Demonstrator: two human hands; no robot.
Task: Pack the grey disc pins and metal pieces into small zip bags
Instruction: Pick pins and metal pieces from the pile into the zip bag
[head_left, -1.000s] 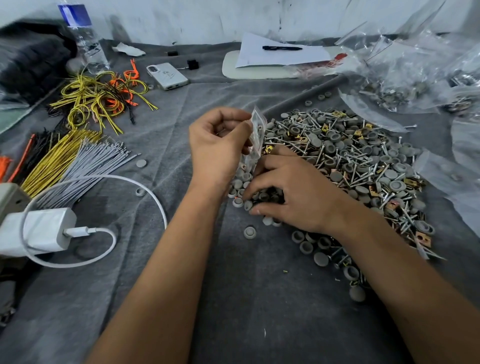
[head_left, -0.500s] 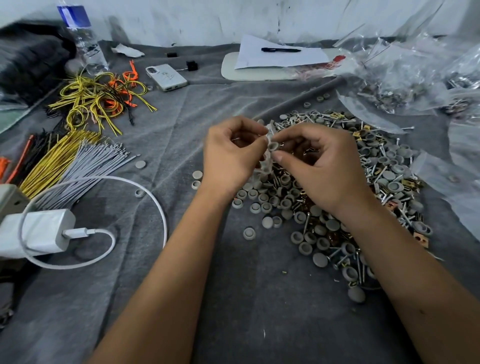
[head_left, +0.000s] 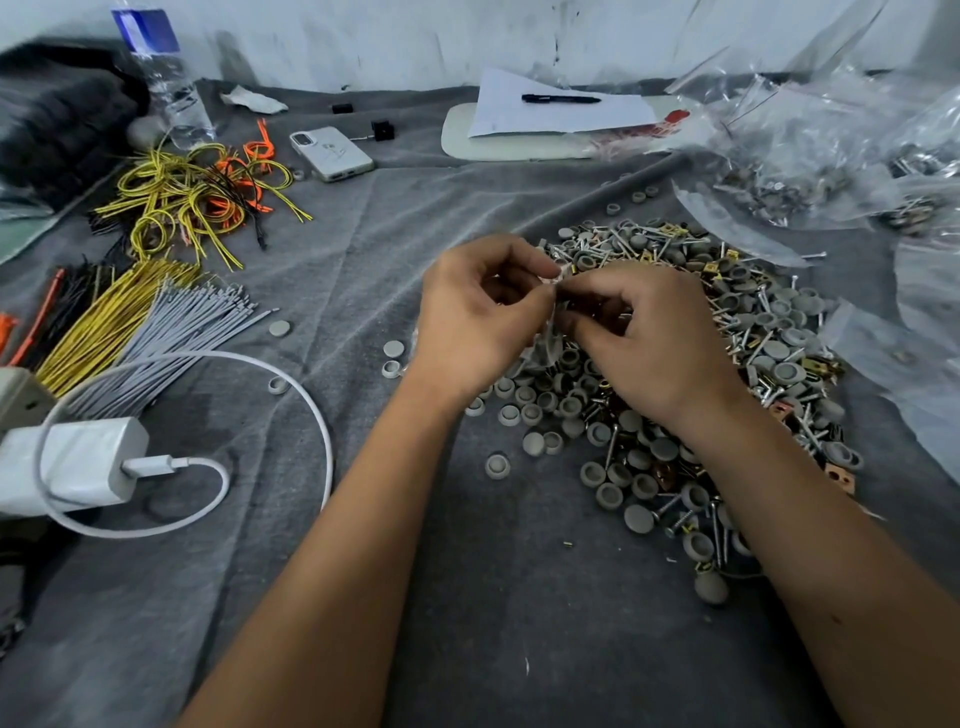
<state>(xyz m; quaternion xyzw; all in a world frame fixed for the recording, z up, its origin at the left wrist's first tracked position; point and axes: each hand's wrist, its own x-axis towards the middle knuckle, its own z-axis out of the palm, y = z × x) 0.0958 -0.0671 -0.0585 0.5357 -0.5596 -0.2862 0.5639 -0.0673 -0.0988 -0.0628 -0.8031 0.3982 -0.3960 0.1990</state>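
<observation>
Heap of grey disc pins (head_left: 691, 364), screws and brass-coloured metal pieces (head_left: 818, 366) spread across grey cloth, right of centre, with loose discs strewn at its left edge. Small clear zip bag (head_left: 546, 332), crumpled, pinched upright above the heap's left side.

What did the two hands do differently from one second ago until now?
The right hand rose off the pile of grey discs and screws and met the left hand at the small zip bag, which both now pinch. The left hand kept its grip on the bag. The pile looks the same.
</observation>
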